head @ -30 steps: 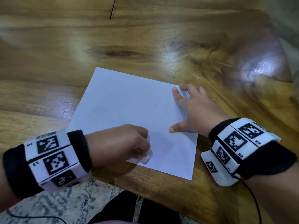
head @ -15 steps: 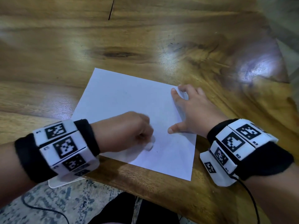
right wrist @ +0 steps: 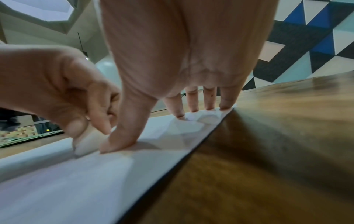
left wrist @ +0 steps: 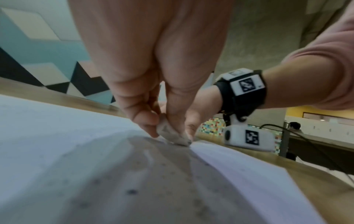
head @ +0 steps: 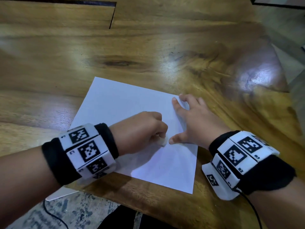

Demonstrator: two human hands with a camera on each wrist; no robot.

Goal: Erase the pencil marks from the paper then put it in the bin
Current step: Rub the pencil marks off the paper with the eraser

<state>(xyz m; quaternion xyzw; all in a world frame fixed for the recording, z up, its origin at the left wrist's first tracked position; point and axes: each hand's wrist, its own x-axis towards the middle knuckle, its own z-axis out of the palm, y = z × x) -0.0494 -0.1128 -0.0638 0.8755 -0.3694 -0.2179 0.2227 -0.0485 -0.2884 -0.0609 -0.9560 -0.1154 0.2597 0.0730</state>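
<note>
A white sheet of paper (head: 122,106) lies flat on the wooden table (head: 148,47) near its front edge. My left hand (head: 145,129) pinches a small white eraser (head: 163,141) and presses it onto the paper (left wrist: 57,136) close to the right thumb. The eraser (left wrist: 170,134) shows between thumb and fingertips in the left wrist view, with dark crumbs on the sheet behind it. My right hand (head: 193,119) lies spread flat on the paper's right edge. Its straight fingers (right wrist: 208,101) press the sheet (right wrist: 76,181) down beside the eraser (right wrist: 86,142). No bin is in view.
The table's front edge (head: 148,209) runs just below the paper, with patterned floor (head: 66,215) and a cable beneath. A seam (head: 112,15) crosses the tabletop at the far side. A patterned wall (right wrist: 316,37) stands behind.
My left hand has slid the eraser up and to the right across the paper, ending next to the right thumb. The right hand has stayed pressing on the sheet.
</note>
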